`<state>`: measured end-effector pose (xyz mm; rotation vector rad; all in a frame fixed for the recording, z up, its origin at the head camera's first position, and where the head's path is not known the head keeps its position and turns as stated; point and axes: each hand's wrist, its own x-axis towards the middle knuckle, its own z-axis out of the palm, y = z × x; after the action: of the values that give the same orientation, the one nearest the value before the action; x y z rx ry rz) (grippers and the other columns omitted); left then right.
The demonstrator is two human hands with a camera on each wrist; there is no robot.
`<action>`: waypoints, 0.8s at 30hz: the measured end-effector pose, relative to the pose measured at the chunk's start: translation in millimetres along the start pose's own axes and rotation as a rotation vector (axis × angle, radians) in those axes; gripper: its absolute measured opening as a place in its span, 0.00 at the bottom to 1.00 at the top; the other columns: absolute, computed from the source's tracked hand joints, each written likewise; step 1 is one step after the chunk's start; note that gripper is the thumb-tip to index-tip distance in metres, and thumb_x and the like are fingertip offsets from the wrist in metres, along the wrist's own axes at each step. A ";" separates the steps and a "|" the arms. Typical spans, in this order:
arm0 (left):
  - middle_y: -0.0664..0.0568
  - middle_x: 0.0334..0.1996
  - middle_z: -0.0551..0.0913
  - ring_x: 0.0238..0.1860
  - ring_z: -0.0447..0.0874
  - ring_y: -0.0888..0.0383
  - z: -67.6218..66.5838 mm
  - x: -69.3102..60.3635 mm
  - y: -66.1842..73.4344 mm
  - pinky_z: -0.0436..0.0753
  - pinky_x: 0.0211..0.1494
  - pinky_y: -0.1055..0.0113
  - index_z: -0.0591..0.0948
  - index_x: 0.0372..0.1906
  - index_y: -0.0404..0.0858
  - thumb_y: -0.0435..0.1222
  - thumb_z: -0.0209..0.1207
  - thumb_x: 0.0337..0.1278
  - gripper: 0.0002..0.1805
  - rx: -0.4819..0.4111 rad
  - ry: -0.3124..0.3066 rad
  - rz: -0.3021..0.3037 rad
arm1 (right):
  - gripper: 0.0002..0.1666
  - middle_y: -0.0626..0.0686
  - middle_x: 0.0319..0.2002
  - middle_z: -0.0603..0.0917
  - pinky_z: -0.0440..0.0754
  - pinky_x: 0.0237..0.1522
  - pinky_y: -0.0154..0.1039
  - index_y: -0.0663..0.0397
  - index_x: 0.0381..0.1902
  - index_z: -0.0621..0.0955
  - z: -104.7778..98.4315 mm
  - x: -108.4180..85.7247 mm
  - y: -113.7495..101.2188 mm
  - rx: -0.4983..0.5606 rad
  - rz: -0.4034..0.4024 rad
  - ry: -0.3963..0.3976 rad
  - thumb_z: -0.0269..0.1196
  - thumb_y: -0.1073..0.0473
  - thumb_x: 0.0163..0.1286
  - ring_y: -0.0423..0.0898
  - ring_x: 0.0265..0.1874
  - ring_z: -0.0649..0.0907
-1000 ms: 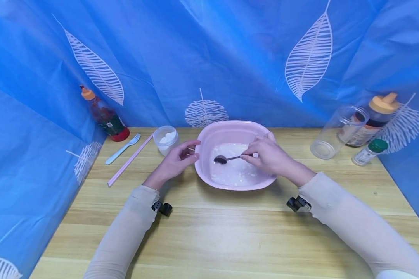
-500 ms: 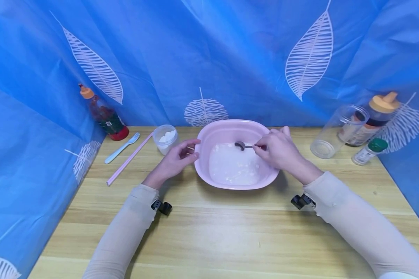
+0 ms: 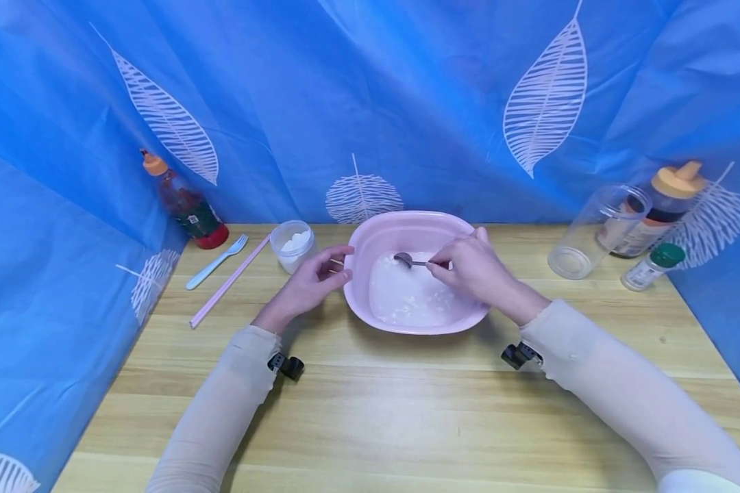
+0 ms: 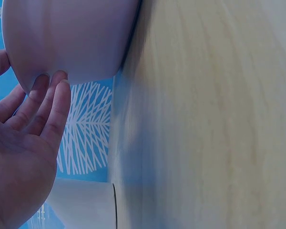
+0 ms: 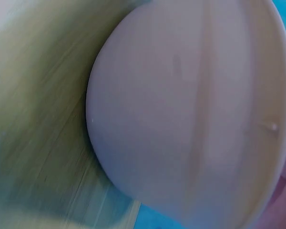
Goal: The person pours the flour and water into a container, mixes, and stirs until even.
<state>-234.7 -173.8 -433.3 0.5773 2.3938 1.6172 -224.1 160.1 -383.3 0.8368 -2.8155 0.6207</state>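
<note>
A pink plastic basin (image 3: pixel 416 326) stands on the table with whitish, bubbly liquid (image 3: pixel 410 301) in it. Reaching over its right side, my right hand (image 3: pixel 477 270) pinches the handle of a small dark metal spoon (image 3: pixel 403 259), whose bowl is at the liquid near the basin's middle. My left hand (image 3: pixel 311 282) holds the basin's left rim. In the left wrist view, the fingertips of that hand (image 4: pixel 26 138) touch the basin's outer wall (image 4: pixel 71 38). The right wrist view shows mostly the basin's outside (image 5: pixel 181 105), with a bit of hand past the rim.
Left of the basin are a clear jar of white pieces (image 3: pixel 292 248), a pink straw (image 3: pixel 231 282), a light blue fork (image 3: pixel 217 263) and a red sauce bottle (image 3: pixel 191 209). To the right stand a clear cup (image 3: pixel 582 246), an orange-capped bottle (image 3: pixel 672 198) and a green-capped shaker (image 3: pixel 652 267).
My right hand has moved the spoon through the liquid, first right and toward the back of the basin, then back left. My left hand has stayed at the rim.
</note>
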 end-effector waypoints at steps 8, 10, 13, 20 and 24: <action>0.33 0.62 0.82 0.61 0.85 0.39 0.5 -0.2 0.9 0.84 0.64 0.59 0.74 0.77 0.34 0.34 0.63 0.76 0.29 -0.006 -0.004 0.010 | 0.05 0.46 0.31 0.92 0.63 0.56 0.55 0.48 0.39 0.96 1.8 -1.0 -8.1 0.064 -0.070 -0.081 0.72 0.59 0.73 0.50 0.37 0.86; 0.33 0.62 0.82 0.61 0.85 0.39 0.6 0.0 0.7 0.84 0.64 0.58 0.74 0.77 0.34 0.34 0.63 0.76 0.29 -0.005 -0.005 0.012 | 0.05 0.45 0.30 0.91 0.61 0.49 0.51 0.48 0.39 0.95 -0.5 -2.9 -8.5 0.071 -0.105 -0.103 0.73 0.59 0.72 0.51 0.36 0.84; 0.33 0.62 0.82 0.61 0.84 0.39 0.6 -0.1 0.5 0.84 0.65 0.58 0.74 0.77 0.34 0.34 0.63 0.76 0.29 -0.005 -0.003 0.012 | 0.04 0.43 0.29 0.90 0.61 0.50 0.49 0.50 0.38 0.95 -6.8 -6.8 -6.7 0.089 -0.146 -0.142 0.73 0.60 0.71 0.50 0.35 0.82; 0.34 0.62 0.82 0.60 0.84 0.40 0.9 -0.4 0.5 0.84 0.62 0.65 0.74 0.76 0.33 0.34 0.62 0.76 0.29 -0.003 0.004 0.014 | 0.03 0.40 0.28 0.87 0.58 0.51 0.49 0.48 0.36 0.94 -27.6 -19.2 7.8 0.091 -0.125 -0.166 0.74 0.60 0.70 0.44 0.35 0.82; 0.34 0.62 0.82 0.60 0.84 0.41 0.9 -0.1 -1.1 0.83 0.62 0.66 0.74 0.76 0.33 0.34 0.62 0.76 0.28 -0.002 0.012 0.017 | 0.03 0.43 0.29 0.89 0.57 0.47 0.47 0.49 0.35 0.94 -36.0 -24.7 15.6 0.027 -0.064 -0.125 0.74 0.60 0.69 0.46 0.36 0.82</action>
<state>-234.5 -173.5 -434.6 0.5912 2.4024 1.6342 -211.5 199.4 -362.2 0.9996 -2.8829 0.6183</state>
